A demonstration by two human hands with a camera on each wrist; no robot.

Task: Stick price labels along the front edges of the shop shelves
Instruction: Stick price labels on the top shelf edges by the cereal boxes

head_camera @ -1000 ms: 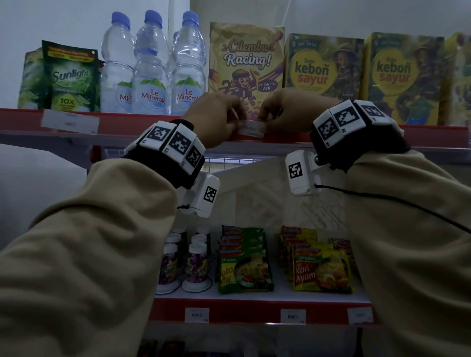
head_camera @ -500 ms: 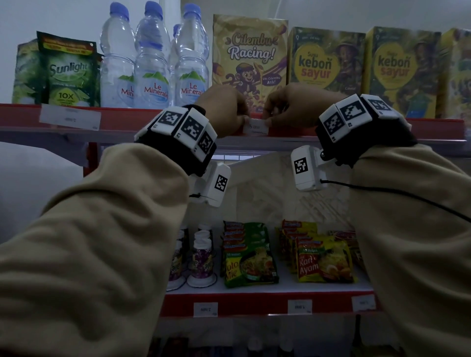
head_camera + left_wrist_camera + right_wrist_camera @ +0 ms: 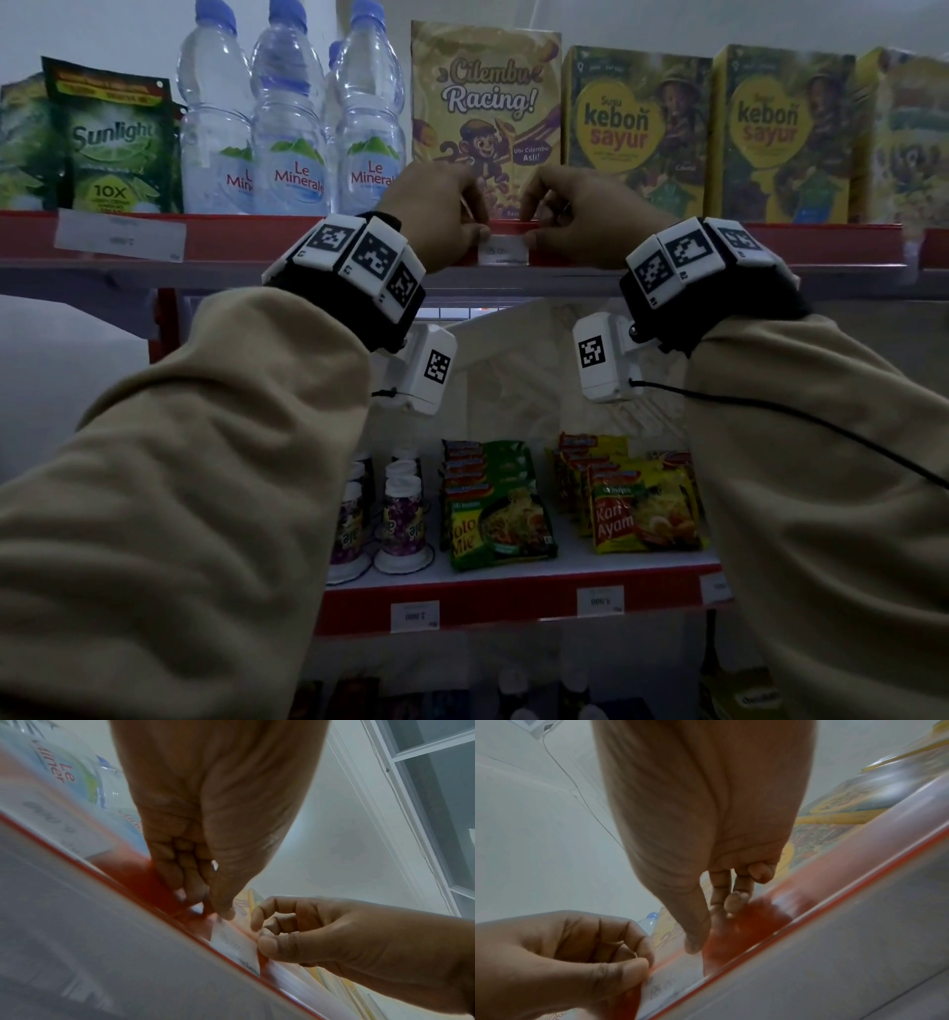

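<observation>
Upper shelf, red front edge [image 3: 257, 241]: runs left to right, carrying water bottles [image 3: 287, 118] and cereal boxes [image 3: 637, 133].
My left hand [image 3: 436, 216]: fingers curled, thumb pinching the label's left end.
My right hand [image 3: 570, 216]: fingers curled, thumb pinching its right end.
Price label [image 3: 503, 250]: white, flat on the edge below the Cilembu Racing box [image 3: 485, 103], long axis along the edge, face toward me.

Dim shop interior, pale plain wall [image 3: 77, 31] behind red-edged shelving, white-framed window [image 3: 424, 780] high up, thin cable [image 3: 577, 795] along wall
</observation>
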